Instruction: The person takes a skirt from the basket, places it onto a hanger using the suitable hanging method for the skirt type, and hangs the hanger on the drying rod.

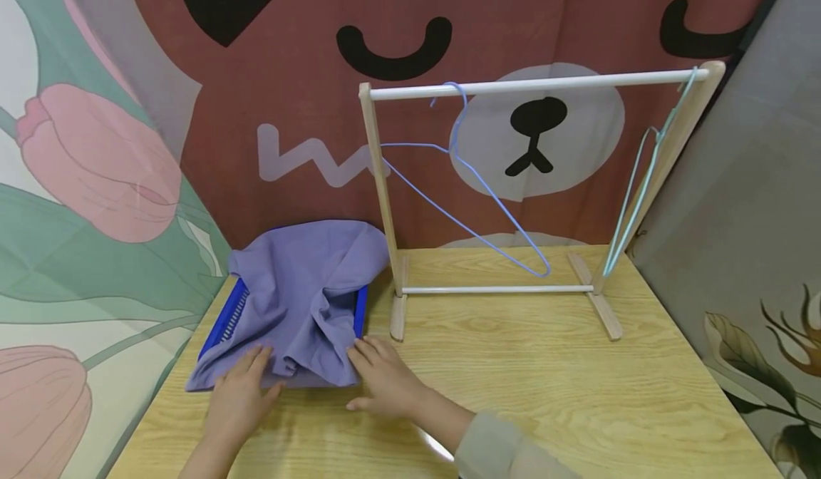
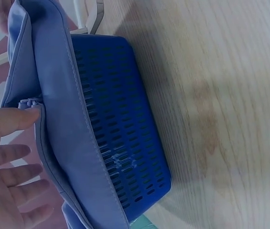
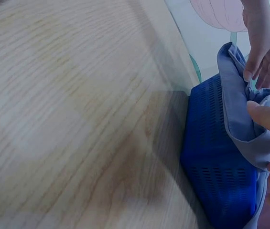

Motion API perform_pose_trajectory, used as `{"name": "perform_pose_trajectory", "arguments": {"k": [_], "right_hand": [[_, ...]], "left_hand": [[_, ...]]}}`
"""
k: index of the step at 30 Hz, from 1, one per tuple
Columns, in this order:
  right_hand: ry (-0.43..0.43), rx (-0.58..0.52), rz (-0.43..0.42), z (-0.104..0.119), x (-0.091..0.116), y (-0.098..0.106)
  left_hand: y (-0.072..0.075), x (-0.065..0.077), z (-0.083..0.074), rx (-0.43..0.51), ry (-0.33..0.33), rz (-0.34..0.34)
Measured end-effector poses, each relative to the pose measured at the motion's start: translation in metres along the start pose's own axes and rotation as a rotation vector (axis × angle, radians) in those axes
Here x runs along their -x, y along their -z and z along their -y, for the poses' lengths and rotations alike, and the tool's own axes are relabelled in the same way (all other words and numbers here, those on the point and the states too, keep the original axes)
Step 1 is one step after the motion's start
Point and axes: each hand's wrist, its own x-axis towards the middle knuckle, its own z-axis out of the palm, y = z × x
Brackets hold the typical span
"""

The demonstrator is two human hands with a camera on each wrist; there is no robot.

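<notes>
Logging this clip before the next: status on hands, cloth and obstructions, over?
Left hand and right hand at near side of purple cloth. Cloth draped over blue basket, wrinkled. Nothing visible blocking either hand; rack stands right of basket.

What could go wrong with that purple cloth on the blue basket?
The purple cloth drapes over the rim of the blue basket, so a hard tug might drag or tip the basket. The cloth also lies close to the rack's left post, so swinging it that way could bump the rack and maybe shake off the blue hanger. And it's bunched in folds, so it may come up crumpled.
</notes>
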Motion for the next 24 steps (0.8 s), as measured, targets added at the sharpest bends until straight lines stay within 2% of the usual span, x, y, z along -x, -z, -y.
{"name": "perform_pose_trajectory", "arguments": {"k": [6, 15, 24], "right_hand": [[0.008, -0.013, -0.055, 0.004, -0.002, -0.004], [0.073, 0.068, -0.175, 0.006, -0.004, -0.007], [0.047, -0.005, -0.18, 0.009, -0.006, -0.011]], "left_hand": [[-0.002, 0.001, 0.002, 0.022, -0.011, -0.029], [-0.007, 0.001, 0.005, 0.041, -0.031, -0.082], [-0.012, 0.0, 0.006, 0.043, -0.069, -0.14]]}}
